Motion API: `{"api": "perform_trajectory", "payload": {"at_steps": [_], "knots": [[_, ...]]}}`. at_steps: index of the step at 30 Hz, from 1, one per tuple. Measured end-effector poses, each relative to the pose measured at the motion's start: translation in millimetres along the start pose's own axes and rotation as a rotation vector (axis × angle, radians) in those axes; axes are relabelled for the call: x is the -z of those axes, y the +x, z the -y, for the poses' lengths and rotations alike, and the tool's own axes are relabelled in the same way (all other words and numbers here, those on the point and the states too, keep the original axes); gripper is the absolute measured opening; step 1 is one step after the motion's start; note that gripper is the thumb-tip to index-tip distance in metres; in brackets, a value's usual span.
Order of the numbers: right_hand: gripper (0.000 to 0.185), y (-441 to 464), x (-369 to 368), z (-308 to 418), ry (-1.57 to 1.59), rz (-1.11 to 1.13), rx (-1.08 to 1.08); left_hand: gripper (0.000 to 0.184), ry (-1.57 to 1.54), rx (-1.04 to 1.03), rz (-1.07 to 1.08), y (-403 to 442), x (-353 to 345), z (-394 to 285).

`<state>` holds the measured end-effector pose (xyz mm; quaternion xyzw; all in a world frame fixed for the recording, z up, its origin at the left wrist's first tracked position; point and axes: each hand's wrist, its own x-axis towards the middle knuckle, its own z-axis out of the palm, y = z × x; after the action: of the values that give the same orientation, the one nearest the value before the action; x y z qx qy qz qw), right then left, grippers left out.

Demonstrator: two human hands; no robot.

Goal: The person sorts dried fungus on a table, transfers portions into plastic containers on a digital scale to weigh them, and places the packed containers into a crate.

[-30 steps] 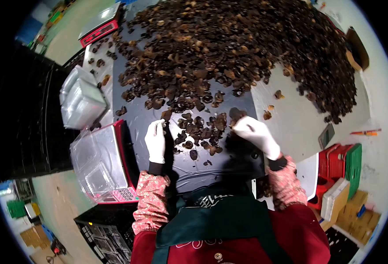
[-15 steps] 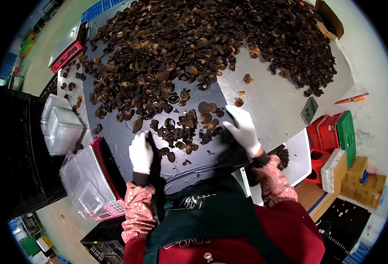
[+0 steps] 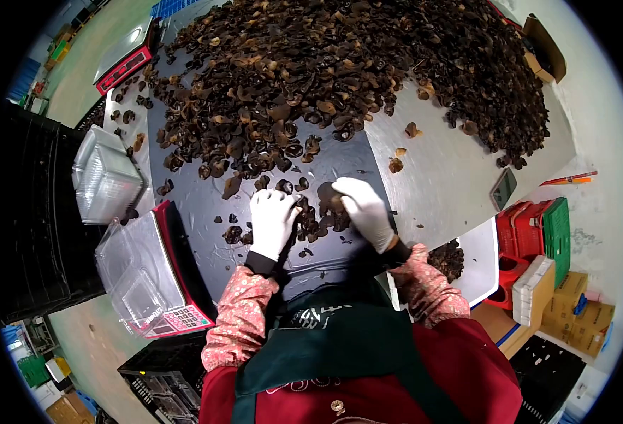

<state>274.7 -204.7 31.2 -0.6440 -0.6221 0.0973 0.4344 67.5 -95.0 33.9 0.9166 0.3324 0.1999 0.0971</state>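
Both hands wear white gloves and press in from either side on a small group of dark brown wood ear mushrooms on the grey sheet. My left hand has its fingers bent over the near-left edge of the group, closed on some pieces. On the other side my right hand curls its fingers and thumb round a broad brown piece. The fingertips partly hide what they grip. Beyond them a large heap of wood ear mushrooms covers the back of the table.
At the left stand a scale with a clear plastic box on it and stacked clear containers. Another red scale sits farther back. A phone lies near the table's right edge, above a white tub holding dark pieces.
My hands have moved inward from the sides of the small group and closed on it. The pieces are now packed tighter between them, with a few left behind at the left.
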Motion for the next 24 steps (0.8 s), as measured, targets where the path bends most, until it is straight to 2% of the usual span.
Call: {"api": "perform_trajectory", "payload": {"at_steps": [1,2,3,5,6,7,8,9,11,13,15,17,18,19,20,22,24], "knots": [[0.028,-4,13,-5,0.07,-0.018,-0.082,0.02,-0.034,0.003,-0.073,-6,2,3],[0.028,-11,23,-17,0.111,-0.012,-0.022,0.017,-0.039,0.016,-0.154,-14,8,6],[0.031,-22,29,-37,0.022,0.01,0.075,0.015,-0.042,0.027,-0.235,-21,16,8],[0.045,-39,41,-42,0.045,0.067,-0.05,0.013,-0.066,0.146,-0.261,-42,24,18],[0.045,-46,44,-38,0.049,0.074,-0.051,0.015,-0.12,0.188,-0.276,-51,28,22],[0.053,-51,47,-30,-0.049,0.098,-0.085,0.014,-0.127,0.238,-0.292,-60,31,28],[0.061,-54,47,-22,-0.143,0.121,-0.115,0.014,-0.274,0.372,-0.299,-70,31,32],[0.061,-56,44,-15,-0.128,0.131,-0.107,0.013,-0.417,0.507,-0.308,-77,32,35],[0.07,-55,38,-4,-0.303,0.147,-0.033,0.013,-0.655,0.618,-0.374,-87,33,37],[0.065,-37,26,9,-0.336,0.083,0.057,0.01,-1.061,0.79,-0.305,-71,61,12],[0.057,-17,12,19,0.056,0.079,0.045,0.014,-1.17,0.76,-0.328,-71,53,9],[0.042,0,-10,48,0.293,0.022,-0.001,0.018,-1.482,0.778,-0.265,-65,59,-3],[0.042,9,-13,65,0.409,0.172,-0.181,0.024,-1.557,0.784,-0.233,-64,59,-7],[0.05,16,-22,73,0.546,0.155,-0.086,0.023,-1.798,0.8,-0.226,-62,59,-10],[0.055,20,-23,84,0.709,0.239,-0.121,0.022,-1.905,0.89,-0.178,-65,55,-8],[0.054,27,-30,91,0.765,0.385,-0.067,0.024,-2.023,1.104,-0.113,-68,53,-12],[0.049,29,-35,95,0.739,0.462,-0.034,0.028,-2.03,1.221,-0.034,-75,49,-13]]}}
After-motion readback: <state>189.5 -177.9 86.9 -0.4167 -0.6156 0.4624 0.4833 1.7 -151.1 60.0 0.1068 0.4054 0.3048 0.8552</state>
